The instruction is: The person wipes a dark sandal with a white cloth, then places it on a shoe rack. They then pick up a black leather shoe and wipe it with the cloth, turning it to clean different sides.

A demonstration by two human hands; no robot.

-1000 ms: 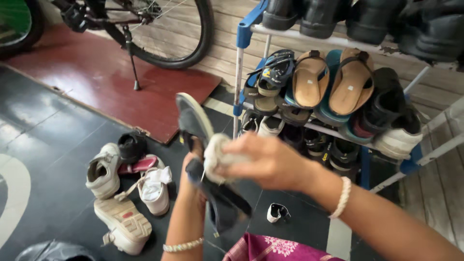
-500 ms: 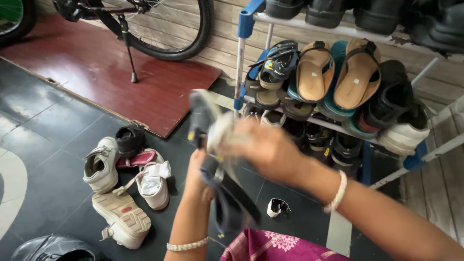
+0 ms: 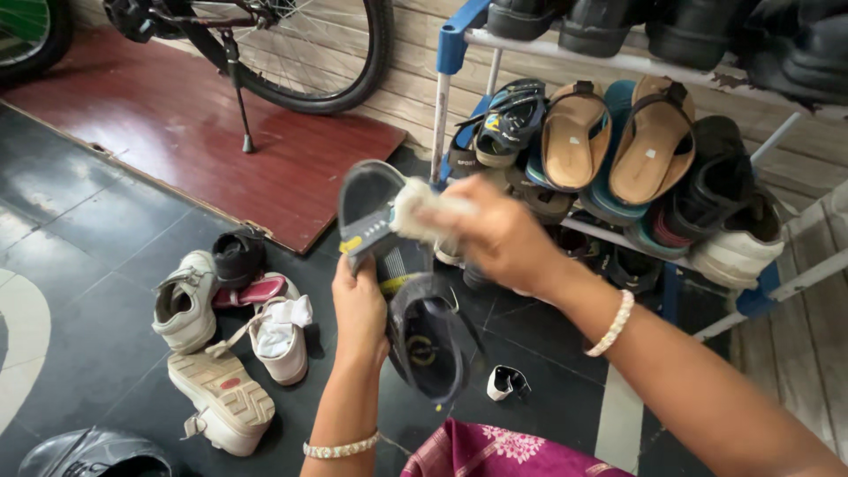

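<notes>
Head view, left to right. On the dark tiled floor [image 3: 79, 353] at lower left lies a loose group of shoes: a white sneaker [image 3: 184, 302] on its side, a second white shoe [image 3: 223, 399] turned sole-up just below it, a black shoe [image 3: 237, 256] and a pink sandal [image 3: 252, 290] behind, and a white shoe with a cloth [image 3: 283, 320] tucked in it. Above them, a bicycle wheel [image 3: 327, 62] and kickstand [image 3: 237, 97] stand on a red mat [image 3: 177, 132]. At centre, the left hand [image 3: 358, 309] is closed around the middle of a dark grey sandal [image 3: 397, 291], held upright above the floor with its sole side facing the camera and its strap end hanging down. The right hand [image 3: 495, 234] is clenched on a pale cloth wad [image 3: 420, 208], which it presses against the sandal's upper part. Both wrists carry beaded bracelets. A small black-and-white object [image 3: 507, 382] lies on the floor below. At right, a blue-and-white shoe rack [image 3: 450, 53] holds rows of sandals, among them tan slides [image 3: 654, 141], and dark shoes
</notes>
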